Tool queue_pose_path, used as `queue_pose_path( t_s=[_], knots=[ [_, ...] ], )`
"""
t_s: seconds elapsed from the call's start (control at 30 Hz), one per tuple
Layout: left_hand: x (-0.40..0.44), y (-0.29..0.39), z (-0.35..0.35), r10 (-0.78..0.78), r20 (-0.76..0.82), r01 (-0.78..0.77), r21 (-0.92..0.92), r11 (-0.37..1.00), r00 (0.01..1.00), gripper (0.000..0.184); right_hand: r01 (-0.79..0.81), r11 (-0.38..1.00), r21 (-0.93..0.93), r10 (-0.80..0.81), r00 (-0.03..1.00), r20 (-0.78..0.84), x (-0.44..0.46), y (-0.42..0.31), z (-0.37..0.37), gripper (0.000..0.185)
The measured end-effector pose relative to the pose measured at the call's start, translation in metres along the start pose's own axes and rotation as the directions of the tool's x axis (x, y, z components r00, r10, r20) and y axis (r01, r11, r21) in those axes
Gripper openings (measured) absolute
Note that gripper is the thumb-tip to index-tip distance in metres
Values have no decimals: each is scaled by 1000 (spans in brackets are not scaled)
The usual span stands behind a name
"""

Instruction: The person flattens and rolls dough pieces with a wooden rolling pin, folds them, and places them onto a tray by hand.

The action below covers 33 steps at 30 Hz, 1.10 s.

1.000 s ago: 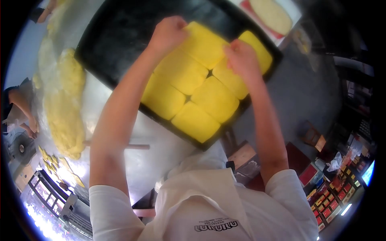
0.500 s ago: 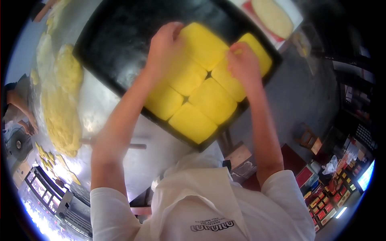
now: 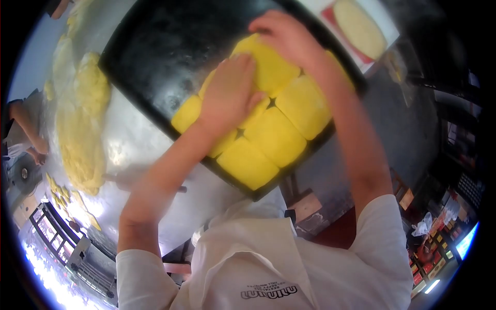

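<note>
Yellow dough squares [image 3: 274,139] lie side by side in a large black tray [image 3: 139,46], covering its near and right part. My left hand [image 3: 227,90] rests flat on the dough, fingers stretched out together and thumb apart. At the far edge of the dough, my right hand [image 3: 287,39] reaches over a far dough piece [image 3: 268,70], its fingers extended and slightly bent. Motion softens the right fingertips, and the hands and forearms hide parts of several pieces.
A long mass of yellow dough [image 3: 80,129] lies on the metal table [image 3: 129,134] at left, with a rolling pin [image 3: 124,181] partly under my left arm. An oval cream-coloured thing [image 3: 359,28] sits at top right. Another person's arm [image 3: 26,126] is at far left.
My left hand has moved from the upper edge of the dough down onto its surface. My right hand has shifted up and left to the far edge. Another dough piece now shows at left.
</note>
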<state>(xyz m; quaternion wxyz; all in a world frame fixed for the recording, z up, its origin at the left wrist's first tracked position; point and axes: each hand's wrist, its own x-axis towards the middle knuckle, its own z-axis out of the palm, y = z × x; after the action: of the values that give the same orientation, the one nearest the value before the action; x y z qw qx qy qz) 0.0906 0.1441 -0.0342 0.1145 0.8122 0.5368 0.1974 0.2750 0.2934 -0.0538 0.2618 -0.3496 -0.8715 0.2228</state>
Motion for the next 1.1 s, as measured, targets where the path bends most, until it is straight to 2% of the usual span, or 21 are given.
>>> queue_pose_path(
  t_s=[0.1,0.2,0.3,0.4,0.47,0.57,0.6,0.67,0.77,0.8,0.9,1.0,1.1],
  knots=[
    [-5,1,6,-15,27,14,67,998,1000,70,-69,998,-8,70,990,125,7,-1,1,16],
    [-6,7,8,-52,28,49,96,994,998,74,-130,986,106,109,976,188,13,3,2,18],
    [-7,10,15,-79,5,78,115,990,997,76,-159,984,86,141,973,182,14,0,3,16],
    [-8,10,12,-64,-1,64,135,989,998,74,-124,988,97,117,990,73,10,1,12,13],
    [-8,11,9,-61,2,60,151,987,998,70,-165,970,178,159,986,48,7,2,16,13],
    [0,11,-11,-108,89,103,64,993,990,56,-153,967,205,156,988,2,6,1,16,13],
    [4,10,-16,-148,73,147,25,989,986,53,-140,970,196,145,989,-13,5,-1,13,13],
    [13,1,-22,-228,43,231,-56,971,973,48,-245,950,194,246,969,20,5,-4,8,15],
    [28,-29,0,-426,-167,310,-463,830,889,42,-385,890,245,371,923,103,11,-4,-10,30],
    [34,-37,1,-405,-163,288,-474,832,900,37,-428,863,269,405,904,138,14,-4,-14,37],
    [47,-49,6,-387,-76,296,-515,805,919,35,-481,814,326,489,870,63,5,-17,-10,24],
    [54,-52,9,-366,-81,277,-512,813,927,35,-328,934,142,334,942,-19,1,-10,4,27],
    [56,-53,4,-388,-19,330,-490,807,922,35,-463,845,268,467,883,54,2,-9,-3,28]
  ],
)
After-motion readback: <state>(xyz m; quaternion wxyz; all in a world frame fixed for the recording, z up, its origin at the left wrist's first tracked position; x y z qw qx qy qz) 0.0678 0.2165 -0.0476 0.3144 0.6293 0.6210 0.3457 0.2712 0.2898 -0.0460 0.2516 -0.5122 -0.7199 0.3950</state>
